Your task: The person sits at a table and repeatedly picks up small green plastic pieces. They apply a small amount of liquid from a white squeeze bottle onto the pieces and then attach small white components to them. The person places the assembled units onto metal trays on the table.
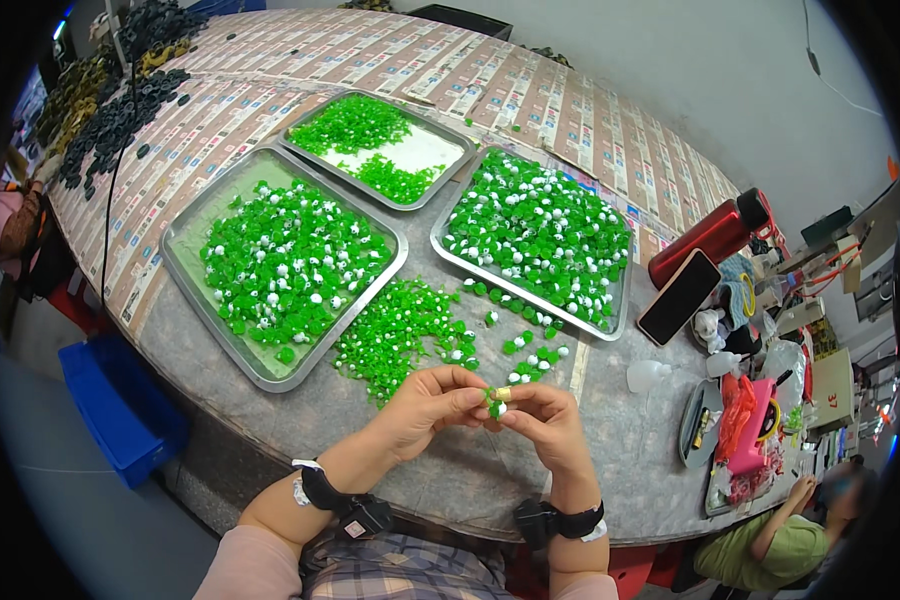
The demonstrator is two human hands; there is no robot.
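Close together over the near edge of the table, my left hand (432, 408) and my right hand (548, 420) pinch a small green and white plastic piece (497, 408) between their fingertips. A pale yellowish band, perhaps tape, shows on a right fingertip. Just beyond my hands lies a loose heap of small green pieces (395, 330) dotted with white. Several green pieces with white balls (532, 362) are scattered to its right. Heaped green and white pieces fill a metal tray (255, 372) on the left and another tray (610, 333) on the right.
A third tray (425, 150) behind holds green pieces. A red bottle (705, 240), a dark phone (678, 297) and a small white bottle (647, 376) stand right. Dark rings (120, 130) are piled far left. A blue bin (120, 410) sits below the table; a person in green (770, 545) sits right.
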